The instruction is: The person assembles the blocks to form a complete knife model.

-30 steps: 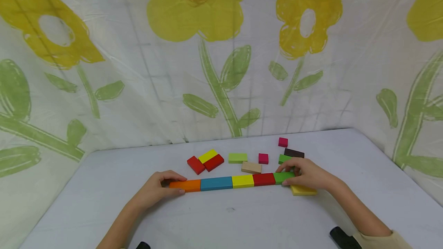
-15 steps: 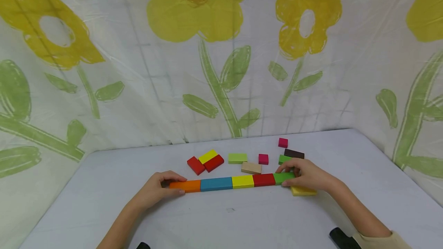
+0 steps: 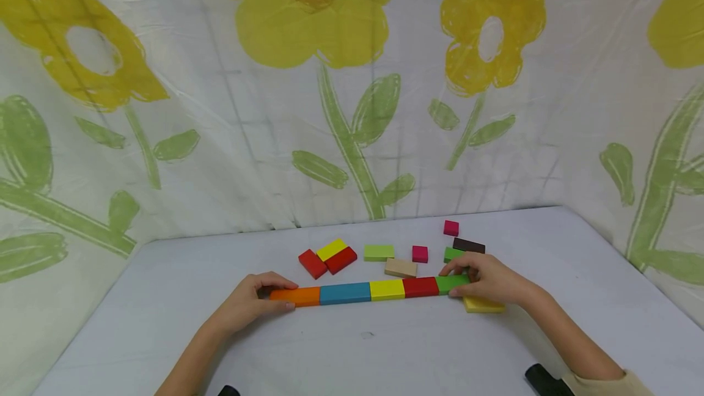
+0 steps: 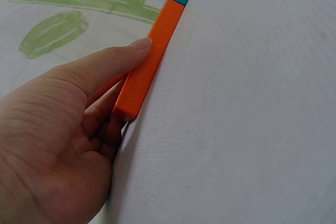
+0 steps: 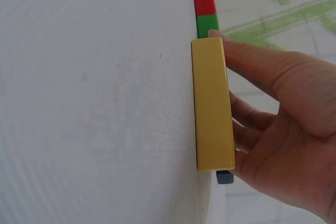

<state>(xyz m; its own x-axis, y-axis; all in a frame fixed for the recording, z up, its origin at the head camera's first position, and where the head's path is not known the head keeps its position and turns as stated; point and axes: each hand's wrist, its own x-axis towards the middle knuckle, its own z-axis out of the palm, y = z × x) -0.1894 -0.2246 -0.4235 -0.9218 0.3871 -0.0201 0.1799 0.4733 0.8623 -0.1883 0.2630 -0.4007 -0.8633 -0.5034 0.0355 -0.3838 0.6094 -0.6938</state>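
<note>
Five colours sit end to end in one straight row on the table: an orange block [image 3: 302,296], a blue block [image 3: 345,293], a yellow block [image 3: 387,289], a red block [image 3: 420,287] and a green block [image 3: 452,284]. At the left end my left hand [image 3: 250,299] pinches the orange block, thumb on the near side and fingers on the far side. My right hand [image 3: 492,280] pinches the green block at the other end in the same way. A yellow-gold block [image 5: 212,103] lies just in front of the right hand, which partly hides it in the head view.
Behind the row lie two red blocks [image 3: 313,264] with a yellow one [image 3: 331,249], a light green block [image 3: 379,253], a tan block [image 3: 400,267], two magenta pieces [image 3: 420,254], a dark block [image 3: 469,245] and another green block [image 3: 452,253]. A flowered curtain [image 3: 264,139] hangs behind.
</note>
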